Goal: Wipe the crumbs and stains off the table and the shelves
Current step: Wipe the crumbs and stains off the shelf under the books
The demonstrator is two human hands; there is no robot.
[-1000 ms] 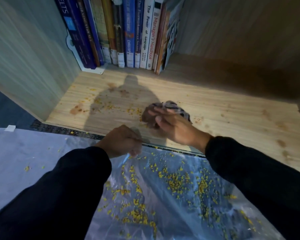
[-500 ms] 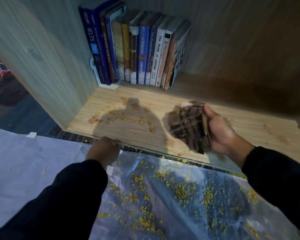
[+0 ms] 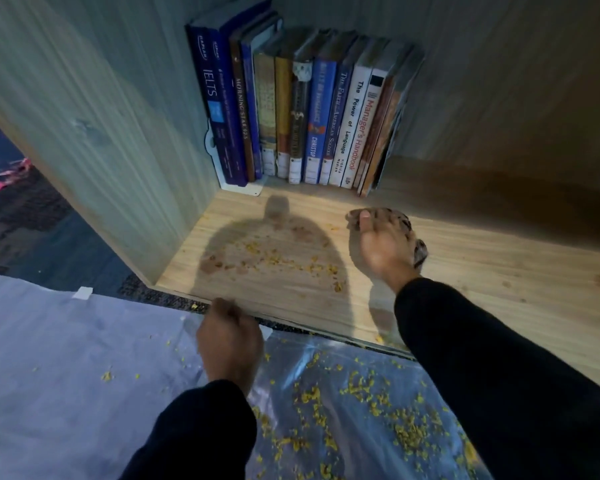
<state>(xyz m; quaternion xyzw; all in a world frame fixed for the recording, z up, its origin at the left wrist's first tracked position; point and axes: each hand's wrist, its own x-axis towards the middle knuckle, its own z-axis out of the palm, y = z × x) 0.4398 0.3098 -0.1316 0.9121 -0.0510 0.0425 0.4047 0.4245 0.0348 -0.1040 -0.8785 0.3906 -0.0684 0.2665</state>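
On the shelf [image 3: 465, 271], your right hand [image 3: 383, 245] clutches the bunched cloth [image 3: 419, 252]; crumbs [image 3: 274, 259] lie at nine o'clock from it. Left hand [image 3: 227, 342] pinches the plastic sheet [image 3: 343, 410] at the shelf's edge.

A row of books [image 3: 302, 112] stands upright beyond the hands, against a white bookend [image 3: 219, 157]; a pink object [image 3: 6, 174] lies far left.

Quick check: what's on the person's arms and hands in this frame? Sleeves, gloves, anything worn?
Both arms wear long, plain black sleeves reaching the wrists. The left hand and right hand are bare: no gloves, and no watch or rings visible. No logos or markings show on the sleeves.
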